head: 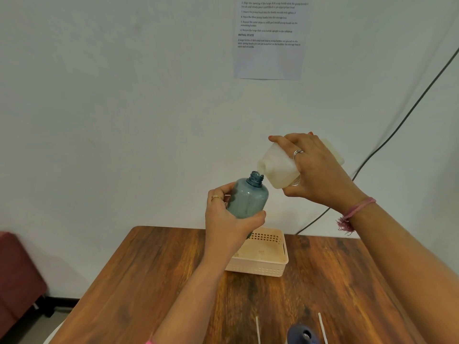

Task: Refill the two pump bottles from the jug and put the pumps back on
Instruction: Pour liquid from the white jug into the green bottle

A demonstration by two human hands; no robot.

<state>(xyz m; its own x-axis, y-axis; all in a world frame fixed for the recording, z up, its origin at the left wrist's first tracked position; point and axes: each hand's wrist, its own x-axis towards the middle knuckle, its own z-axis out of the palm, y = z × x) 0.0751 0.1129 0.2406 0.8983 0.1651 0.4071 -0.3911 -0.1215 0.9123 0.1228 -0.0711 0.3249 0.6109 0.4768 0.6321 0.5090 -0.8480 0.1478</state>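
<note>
We see a white wall [124, 108] behind everything, with a printed paper sheet [269, 38] fixed on it and a dark cable [387, 142] running down along it at the right. Below stands the wooden desk [154, 281]. At its far edge, near the wall, sits a pale plastic basket [270, 266] with perforated sides, and it looks empty inside.

Above the desk and the basket, both hands are raised. The right hand [315, 170] has its grip closed around the body of the whitish jug [278, 167]. The jug lies almost horizontal, its long axis going from upper right to lower left, and its open mouth points left and a little down, just beside the neck of the bottle.

The left hand [228, 219] has its grip closed around the lower part of the blue-grey pump bottle [248, 197]. This bottle is held in the air, nearly upright, its long axis leaning a little to the right, and its open threaded neck points up toward the mouth of the jug. It has no pump on it.

At the near edge of the desk we see a dark blue bottle [301, 333] with an open top, only partly in view, and two thin white tubes [323, 326] lying beside it, one on each side. If they belong to the pumps we cannot tell. A dark red seat [17, 274] stands at the left, beside the desk.
</note>
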